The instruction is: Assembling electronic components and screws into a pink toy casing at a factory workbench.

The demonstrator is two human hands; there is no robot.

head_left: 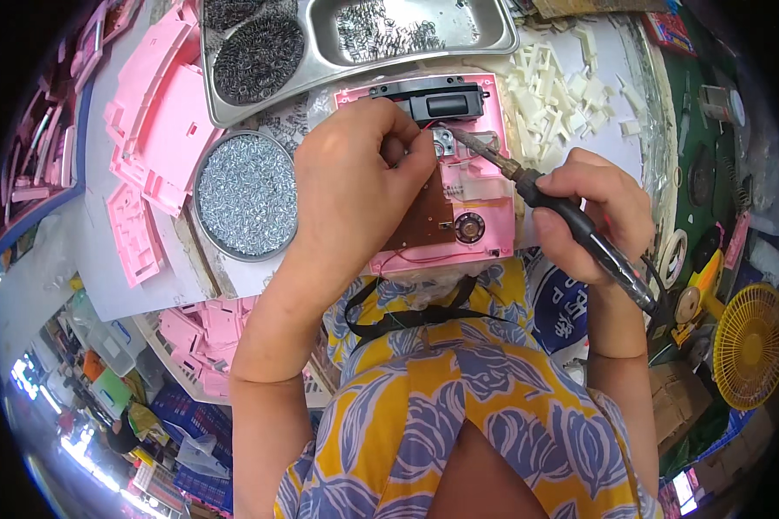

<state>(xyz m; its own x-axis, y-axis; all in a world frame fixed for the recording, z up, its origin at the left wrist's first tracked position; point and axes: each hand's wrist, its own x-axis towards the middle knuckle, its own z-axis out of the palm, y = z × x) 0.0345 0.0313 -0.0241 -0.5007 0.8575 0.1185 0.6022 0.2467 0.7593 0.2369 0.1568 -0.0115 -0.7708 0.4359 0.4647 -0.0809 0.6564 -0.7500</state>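
Note:
My right hand (pixel 593 212) is closed around the black handle of a soldering iron (pixel 576 221). The iron's metal tip points up and left, to a small metal part (pixel 444 143) on a pink plastic housing (pixel 500 195). At that same spot the fingertips of my left hand (pixel 363 164) are pinched on a thin red wire (pixel 428 125). A black plastic module (pixel 446 104) lies across the housing's far end. Partly under my left hand is a brown circuit board (pixel 424 221), with a round speaker-like part (pixel 470 227) to its right.
A round tin of small screws (pixel 247 197) stands left of my left hand. Behind it, a metal tray (pixel 320 82) holds dark springs. White plastic pieces (pixel 558 99) are heaped at the right. Pink shells (pixel 160 112) lie at the left; a yellow fan (pixel 750 346) is at far right.

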